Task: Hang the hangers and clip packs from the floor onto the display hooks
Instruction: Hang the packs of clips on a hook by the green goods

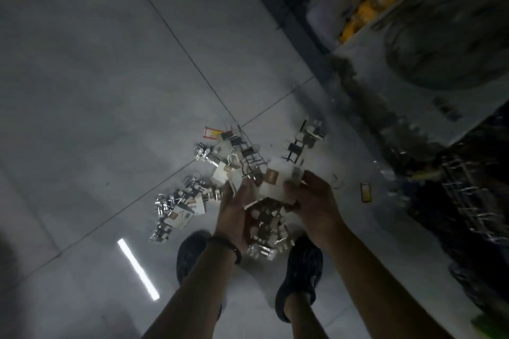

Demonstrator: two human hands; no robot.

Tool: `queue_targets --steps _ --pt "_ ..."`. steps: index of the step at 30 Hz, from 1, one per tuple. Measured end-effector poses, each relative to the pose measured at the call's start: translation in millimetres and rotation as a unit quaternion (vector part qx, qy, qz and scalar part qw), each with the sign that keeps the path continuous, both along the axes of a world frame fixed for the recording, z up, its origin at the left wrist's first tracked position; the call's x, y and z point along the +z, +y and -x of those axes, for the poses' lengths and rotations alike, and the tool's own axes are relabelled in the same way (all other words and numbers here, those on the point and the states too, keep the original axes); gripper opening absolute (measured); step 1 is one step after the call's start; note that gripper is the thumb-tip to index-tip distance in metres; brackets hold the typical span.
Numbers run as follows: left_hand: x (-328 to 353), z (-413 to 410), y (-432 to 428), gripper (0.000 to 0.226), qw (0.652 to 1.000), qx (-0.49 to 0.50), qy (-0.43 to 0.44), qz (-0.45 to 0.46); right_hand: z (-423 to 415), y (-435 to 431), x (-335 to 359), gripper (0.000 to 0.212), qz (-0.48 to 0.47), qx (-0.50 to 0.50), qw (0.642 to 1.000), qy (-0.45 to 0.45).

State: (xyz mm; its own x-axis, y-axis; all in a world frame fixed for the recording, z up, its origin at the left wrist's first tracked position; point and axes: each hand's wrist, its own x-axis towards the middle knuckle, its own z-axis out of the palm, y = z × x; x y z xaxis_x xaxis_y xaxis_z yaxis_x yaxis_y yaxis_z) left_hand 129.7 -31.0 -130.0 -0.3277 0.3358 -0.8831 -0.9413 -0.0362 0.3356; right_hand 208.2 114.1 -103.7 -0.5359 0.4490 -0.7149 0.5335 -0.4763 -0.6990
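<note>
Gripped between left hand [233, 212] and right hand [314, 209] — white-carded bunch of metal clip packs [276, 187], both curled on card edges — over grey tiled floor [110, 91].

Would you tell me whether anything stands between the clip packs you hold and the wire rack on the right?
Nothing visible does. Left hand and right hand hold the clip packs aloft; toward the wire rack only a small card lies on the floor.
</note>
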Motion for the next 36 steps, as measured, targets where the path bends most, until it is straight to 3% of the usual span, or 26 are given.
queue_targets --steps 7,10,12,13,15,17,20,23,25,30,32,35,36 --pt "155.7 1.8 20.0 0.081 0.992 -0.089 -0.064 -0.068 -11.2 13.3 131.4 0.015 -0.127 0.039 0.989 -0.059" --pt "226.7 -2.9 37.0 0.078 0.993 -0.088 -0.006 -0.080 -9.7 18.0 204.2 0.036 -0.244 0.051 0.963 -0.108" --pt "274.7 -11.8 50.5 0.077 0.991 -0.080 0.066 -0.084 -7.2 11.5 258.5 0.023 -0.306 0.026 0.943 -0.131" --pt "298.5 -16.0 57.6 0.083 0.990 -0.073 0.077 -0.094 -4.9 6.0 286.2 0.030 -0.315 0.010 0.941 -0.120" --pt "347.1 -23.7 71.0 0.091 0.988 -0.037 0.066 -0.134 -4.7 -1.8 338.4 0.072 -0.371 0.032 0.924 -0.085" --pt "395.0 -28.5 84.3 0.093 0.985 -0.002 0.068 -0.158 -9.5 0.5 386.7 0.087 -0.427 0.068 0.898 -0.084" --pt "461.3 -35.0 101.7 0.097 0.979 -0.016 0.088 -0.183 -15.5 19.7 448.3 0.084 -0.386 0.053 0.918 -0.080" --pt "514.2 -43.2 111.7 0.084 0.973 -0.032 0.141 -0.181 -32.5 39.9 498.9 0.050 -0.342 0.046 0.938 -0.032" --pt "540.6 -48.6 117.4 0.082 0.964 -0.034 0.216 -0.153 -48.1 53.4 531.7 0.039 -0.352 0.067 0.934 0.002" --pt "591.5 -67.5 132.9 0.107 0.952 -0.066 0.271 -0.122 -89.3 93.1 598.0 0.027 -0.284 0.073 0.951 0.099" --pt "606.3 -73.2 137.9 0.091 0.945 -0.069 0.292 -0.128 -103.4 109.2 614.4 0.027 -0.227 0.077 0.964 0.119" --pt "620.1 -83.6 149.9 0.027 0.895 -0.115 0.421 -0.089 -125.1 131.7 632.5 0.045 -0.229 0.066 0.963 0.123" --pt "622.7 -89.6 153.0 0.023 0.880 -0.122 0.452 -0.082 -132.0 138.1 637.4 0.047 -0.239 0.062 0.961 0.127"
